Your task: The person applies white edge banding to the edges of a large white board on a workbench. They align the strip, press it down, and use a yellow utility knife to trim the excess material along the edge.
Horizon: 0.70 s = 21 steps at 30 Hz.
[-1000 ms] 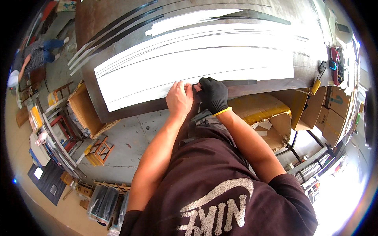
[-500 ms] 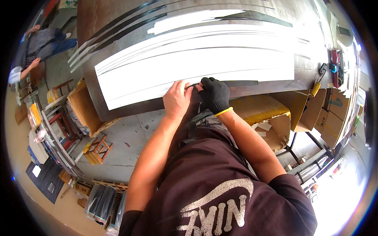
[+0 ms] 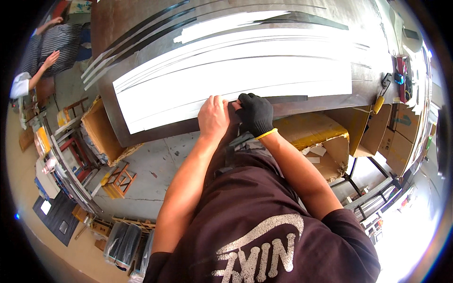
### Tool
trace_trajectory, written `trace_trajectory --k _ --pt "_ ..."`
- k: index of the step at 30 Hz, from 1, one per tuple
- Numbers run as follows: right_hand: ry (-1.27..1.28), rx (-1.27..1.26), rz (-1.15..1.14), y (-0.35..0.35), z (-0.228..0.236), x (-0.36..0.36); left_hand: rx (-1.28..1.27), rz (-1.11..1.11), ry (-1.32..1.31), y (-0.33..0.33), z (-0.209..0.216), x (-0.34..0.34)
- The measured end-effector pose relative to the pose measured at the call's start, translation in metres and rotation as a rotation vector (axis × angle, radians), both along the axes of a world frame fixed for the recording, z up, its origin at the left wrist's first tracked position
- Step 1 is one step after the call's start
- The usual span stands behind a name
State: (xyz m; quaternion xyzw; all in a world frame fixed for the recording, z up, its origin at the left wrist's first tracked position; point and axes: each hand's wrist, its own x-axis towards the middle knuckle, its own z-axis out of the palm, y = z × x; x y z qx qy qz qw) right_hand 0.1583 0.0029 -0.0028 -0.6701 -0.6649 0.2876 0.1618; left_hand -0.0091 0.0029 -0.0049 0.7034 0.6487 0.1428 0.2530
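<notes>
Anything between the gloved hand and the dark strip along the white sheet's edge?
Nothing visible: the gloved right hand is right at the dark strip, no object between. The bare left hand is to its left, not in the way. Fingertip contact is hidden.

Big brown worktable [image 3: 127, 13], strewn with flat stock
From here I see a long white sheet [image 3: 264, 70] along the near side, a smaller white piece [image 3: 226, 26] beyond, black strips [image 3: 163, 34] far left.
</notes>
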Motion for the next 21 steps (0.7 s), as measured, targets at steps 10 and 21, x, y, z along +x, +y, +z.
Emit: trace_trajectory --k 10,21 --pt "-0.014 0.001 0.004 0.001 -0.002 -0.001 -0.033 0.158 0.004 -0.011 0.009 -0.057" --pt "0.038 0.039 -0.015 -0.001 -0.005 0.002 -0.240 0.378 -0.154 0.001 0.003 0.005"
